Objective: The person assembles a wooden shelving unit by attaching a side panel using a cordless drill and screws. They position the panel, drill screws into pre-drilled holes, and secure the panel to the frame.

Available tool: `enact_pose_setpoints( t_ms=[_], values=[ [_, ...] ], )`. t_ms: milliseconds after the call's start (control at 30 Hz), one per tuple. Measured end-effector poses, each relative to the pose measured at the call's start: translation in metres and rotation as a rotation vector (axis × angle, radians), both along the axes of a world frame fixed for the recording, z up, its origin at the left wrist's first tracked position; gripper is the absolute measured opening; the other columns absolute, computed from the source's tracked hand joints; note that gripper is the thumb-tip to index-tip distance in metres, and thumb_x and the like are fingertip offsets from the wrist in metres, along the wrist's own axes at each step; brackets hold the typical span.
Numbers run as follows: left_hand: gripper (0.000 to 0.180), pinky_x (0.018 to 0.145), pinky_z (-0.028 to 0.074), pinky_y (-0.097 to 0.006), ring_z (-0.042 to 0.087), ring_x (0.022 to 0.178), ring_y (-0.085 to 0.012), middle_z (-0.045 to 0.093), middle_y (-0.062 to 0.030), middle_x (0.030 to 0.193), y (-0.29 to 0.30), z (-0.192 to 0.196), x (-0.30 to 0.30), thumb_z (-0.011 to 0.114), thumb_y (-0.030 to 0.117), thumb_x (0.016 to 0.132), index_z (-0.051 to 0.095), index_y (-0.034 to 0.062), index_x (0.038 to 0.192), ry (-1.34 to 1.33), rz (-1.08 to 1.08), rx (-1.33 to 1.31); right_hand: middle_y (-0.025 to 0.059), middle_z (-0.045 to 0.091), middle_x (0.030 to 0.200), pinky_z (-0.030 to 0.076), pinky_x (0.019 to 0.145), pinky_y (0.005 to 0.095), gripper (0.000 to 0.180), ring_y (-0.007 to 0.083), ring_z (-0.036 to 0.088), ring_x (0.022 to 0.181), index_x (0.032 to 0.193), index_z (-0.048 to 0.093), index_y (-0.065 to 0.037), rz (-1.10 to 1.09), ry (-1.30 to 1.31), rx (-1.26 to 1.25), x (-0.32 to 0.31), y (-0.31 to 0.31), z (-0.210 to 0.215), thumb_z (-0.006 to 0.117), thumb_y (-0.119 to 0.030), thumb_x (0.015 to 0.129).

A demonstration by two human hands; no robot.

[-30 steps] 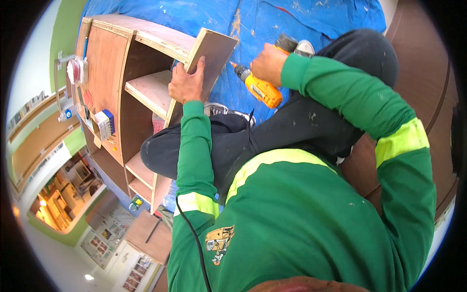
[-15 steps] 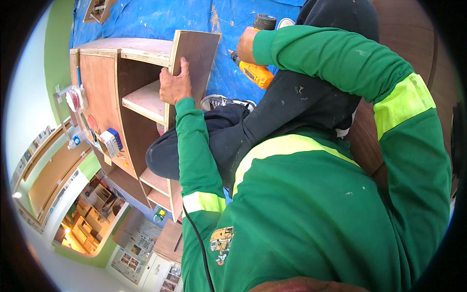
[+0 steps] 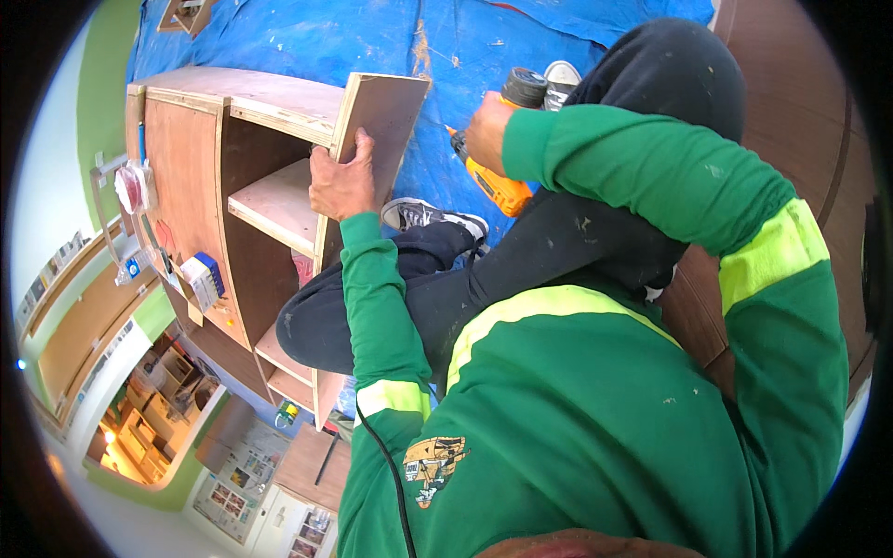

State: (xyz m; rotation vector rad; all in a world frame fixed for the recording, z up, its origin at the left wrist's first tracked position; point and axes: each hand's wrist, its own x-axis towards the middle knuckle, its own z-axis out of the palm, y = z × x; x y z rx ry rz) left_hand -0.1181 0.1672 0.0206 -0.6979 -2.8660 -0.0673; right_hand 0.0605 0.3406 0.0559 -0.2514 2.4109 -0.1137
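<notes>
**Panel steadied, drill brought in close at the cabinet's edge**

Plywood upright panel (image 3: pixel 377 139) stands at the open end of the wooden cabinet (image 3: pixel 200 186), and I see my left hand (image 3: pixel 342 181) clamped over its near edge, fingers wrapped round the board, thumb side toward the shelf (image 3: pixel 274 206). Over the last second the view has swung in and the cabinet has shifted left in frame; my left hand keeps the same grip on the panel throughout. My right hand (image 3: pixel 486 130) stays closed round the grip of the orange drill (image 3: pixel 498 181), which now sits a little higher, its nose pointing toward the panel's outer face but apart from it. I judge that the board is being held square while the drill is lined up for fastening; no contact between bit and wood shows yet.

Room is tight. The panel's free edge faces the blue tarp (image 3: pixel 307 46) on the floor, with open space beyond it at the top of the view. Between panel and drill lies only a narrow gap, and my bent knee in dark trousers (image 3: pixel 577 242) and a grey shoe (image 3: pixel 433 216) crowd just below. A dark cord (image 3: pixel 391 474) trails down my green sleeve. On the cabinet's far side rest a small blue-and-white box (image 3: pixel 200 279) and a red-and-white roll (image 3: pixel 133 186), well clear of both hands.
</notes>
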Motion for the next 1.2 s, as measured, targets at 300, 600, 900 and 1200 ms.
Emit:
enact_pose_setpoints(
  t_ms=[300, 600, 900, 1200],
  values=[
    [0.062, 0.065, 0.054, -0.056, 0.072, 0.071, -0.0439, 0.074, -0.0141, 0.079, -0.002, -0.005, -0.005, 0.084, 0.068, 0.072, 0.065, 0.0093, 0.082, 0.070, -0.066, 0.063, -0.0028, 0.076, 0.087, 0.044, 0.073, 0.0458, 0.011, 0.0211, 0.073, 0.084, 0.090, 0.082, -0.019, -0.060, 0.139, 0.052, 0.017, -0.012, -0.023, 0.075, -0.025, 0.083],
    [0.059, 0.065, 0.053, -0.054, 0.069, 0.071, -0.0403, 0.068, -0.0088, 0.081, -0.002, -0.010, -0.007, 0.086, 0.061, 0.070, 0.059, 0.0088, 0.077, 0.150, -0.143, 0.082, -0.0022, 0.076, 0.094, 0.045, 0.079, 0.0465, 0.020, 0.0224, 0.074, 0.092, 0.102, 0.081, -0.016, 0.023, 0.015, 0.096, 0.008, -0.016, -0.007, 0.076, -0.025, 0.085],
    [0.059, 0.063, 0.053, -0.049, 0.068, 0.069, -0.0372, 0.067, -0.0081, 0.080, -0.003, -0.011, -0.009, 0.086, 0.061, 0.070, 0.059, 0.0096, 0.077, 0.178, -0.170, 0.082, -0.0032, 0.075, 0.094, 0.044, 0.079, 0.0453, 0.022, 0.0215, 0.074, 0.092, 0.104, 0.080, -0.016, 0.054, -0.082, 0.071, -0.006, -0.013, 0.005, 0.075, -0.024, 0.085],
    [0.062, 0.070, 0.055, -0.052, 0.072, 0.082, -0.0391, 0.072, -0.0113, 0.092, -0.010, 0.001, -0.010, 0.088, 0.061, 0.071, 0.062, 0.0078, 0.092, -0.049, -0.133, 0.052, -0.0042, 0.075, 0.091, 0.044, 0.077, 0.0442, 0.016, 0.0196, 0.074, 0.090, 0.099, 0.079, -0.019, 0.084, -0.001, 0.083, -0.001, -0.015, -0.015, 0.074, -0.026, 0.085]
  ],
)
